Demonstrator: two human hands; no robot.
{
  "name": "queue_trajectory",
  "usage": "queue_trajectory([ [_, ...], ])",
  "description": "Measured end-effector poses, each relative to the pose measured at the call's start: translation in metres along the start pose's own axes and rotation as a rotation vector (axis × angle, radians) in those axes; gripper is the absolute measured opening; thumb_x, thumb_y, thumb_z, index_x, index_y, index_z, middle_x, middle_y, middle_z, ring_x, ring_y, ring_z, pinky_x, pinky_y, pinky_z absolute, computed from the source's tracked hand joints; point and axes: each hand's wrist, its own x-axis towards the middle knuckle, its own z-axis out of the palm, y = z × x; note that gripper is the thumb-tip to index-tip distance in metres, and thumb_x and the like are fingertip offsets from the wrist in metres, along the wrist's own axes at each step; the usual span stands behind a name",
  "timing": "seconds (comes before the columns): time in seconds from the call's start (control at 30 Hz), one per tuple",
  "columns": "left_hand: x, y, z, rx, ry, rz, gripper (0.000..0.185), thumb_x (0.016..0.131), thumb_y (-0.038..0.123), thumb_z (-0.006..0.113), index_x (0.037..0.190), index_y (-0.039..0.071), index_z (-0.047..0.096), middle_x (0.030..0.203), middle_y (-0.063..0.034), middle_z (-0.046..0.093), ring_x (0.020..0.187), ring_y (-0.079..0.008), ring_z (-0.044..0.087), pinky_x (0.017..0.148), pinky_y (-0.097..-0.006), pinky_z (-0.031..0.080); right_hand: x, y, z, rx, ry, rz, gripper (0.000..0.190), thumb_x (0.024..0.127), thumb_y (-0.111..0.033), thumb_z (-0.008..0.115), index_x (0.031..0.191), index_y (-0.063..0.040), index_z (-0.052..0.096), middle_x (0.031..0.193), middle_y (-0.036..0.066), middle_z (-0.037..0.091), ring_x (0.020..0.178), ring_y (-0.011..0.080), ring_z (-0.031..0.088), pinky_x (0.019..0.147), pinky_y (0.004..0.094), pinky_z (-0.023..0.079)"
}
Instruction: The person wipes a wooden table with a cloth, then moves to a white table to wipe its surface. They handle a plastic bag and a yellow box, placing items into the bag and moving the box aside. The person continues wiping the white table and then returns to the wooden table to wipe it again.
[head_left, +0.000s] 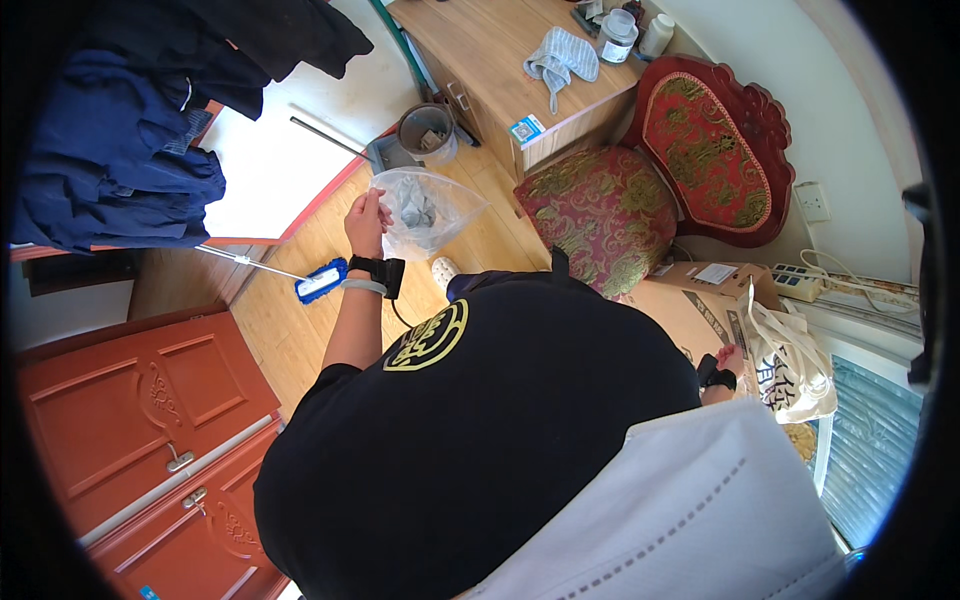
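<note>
My left hand (367, 223) grips the edge of a see-through plastic bag (457, 202). Crumpled grey material (416, 204), perhaps cloth or paper, shows inside the bag, which hangs over the wooden floor. At the right, my right hand (729, 360) is low beside a cardboard box (679, 319) and a cream cloth tote bag (799, 367). Its fingers are small and partly hidden, so whether it touches or holds anything is unclear. Both wrists wear black straps.
A carved chair (600, 210) stands against a wooden desk (480, 52) bearing a striped cloth (562, 60) and jars. A bucket (427, 133) and a blue flat mop (321, 281) are on the floor. Dark clothes (127, 150) hang left, above red doors (150, 405).
</note>
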Motion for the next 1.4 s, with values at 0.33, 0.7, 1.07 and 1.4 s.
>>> queue_trajectory([
  [0.33,-0.001,-0.002,-0.005,-0.003,0.039,-0.027,0.028,0.093,0.028,0.052,0.095,0.003,0.064,0.063,-0.0007,0.056,0.049,-0.0064,0.051,0.044,-0.0186,0.036,-0.025,-0.056,0.054,0.130,0.025,-0.062,0.026,0.086,-0.028,0.059,0.068,-0.011,0.053,0.058,0.002,0.055,0.049,0.0121,0.052,0.043,0.0248,0.042],
  [0.7,0.012,0.006,-0.090,-0.087,0.154,-0.074,0.027,0.094,0.027,0.051,0.095,0.003,0.063,0.063,-0.0007,0.056,0.050,-0.0065,0.051,0.045,-0.0186,0.034,-0.124,-0.077,0.265,-0.236,0.012,-0.436,0.033,0.089,-0.032,0.057,0.076,-0.002,0.061,0.062,0.003,0.057,0.054,0.0119,0.054,0.049,0.0234,0.044],
  [1.07,0.052,-0.015,-0.206,-0.136,0.243,-0.104,0.029,0.095,0.027,0.050,0.097,0.001,0.063,0.063,-0.0023,0.056,0.049,-0.0067,0.050,0.043,-0.0180,0.035,-0.214,0.033,0.495,-0.650,-0.423,-0.718,0.028,0.068,-0.013,0.068,0.093,0.001,0.067,0.088,0.013,0.067,0.084,0.0225,0.064,0.079,0.0324,0.050],
  [1.4,0.087,-0.012,-0.249,-0.105,0.378,-0.154,0.027,0.094,0.026,0.051,0.097,0.002,0.062,0.062,-0.0012,0.055,0.049,-0.0059,0.049,0.042,-0.0180,0.033,-0.173,0.011,0.638,-1.056,-0.205,-0.913,0.031,0.078,-0.025,0.054,0.095,-0.004,0.067,0.095,0.019,0.066,0.092,0.0345,0.061,0.084,0.0419,0.047],
])
